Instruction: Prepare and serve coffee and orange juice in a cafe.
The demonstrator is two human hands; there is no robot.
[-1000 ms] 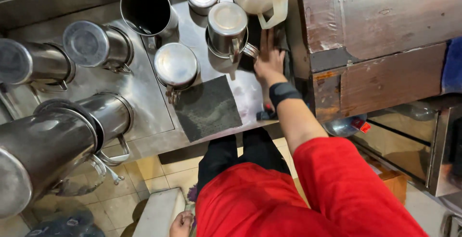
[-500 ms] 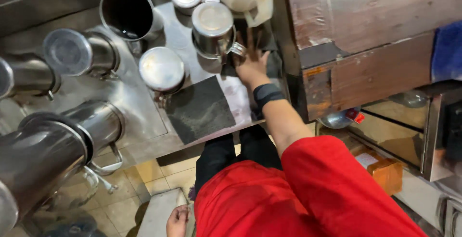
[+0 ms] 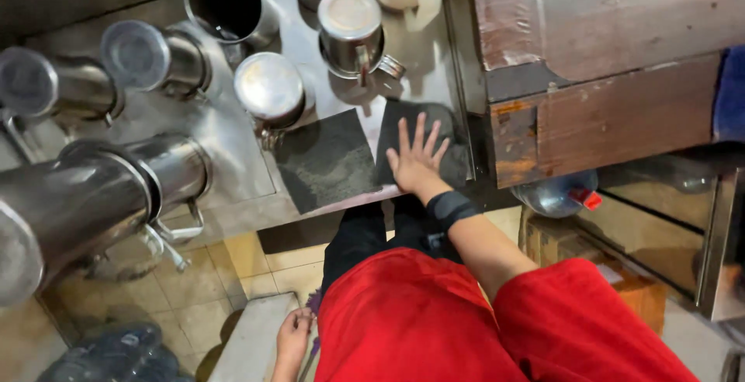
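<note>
Right hand (image 3: 415, 161) flat, fingers splayed, gripping nothing, on dark cloth mat (image 3: 458, 161): looks limp and light, best pinched at an edge.

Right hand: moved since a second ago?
Yes. The right hand came back from the lidded steel mug toward the counter's near edge; it now lies flat, fingers spread, on the right dark mat.

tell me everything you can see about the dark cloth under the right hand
The dark cloth is a grey-black rag lying flat at the front right corner of the steel counter, beside a wooden cabinet. It looks soft and slightly rumpled. The right hand presses on it palm down, fingers spread, covering its left part. A separate dark square mat lies just to its left.
</note>
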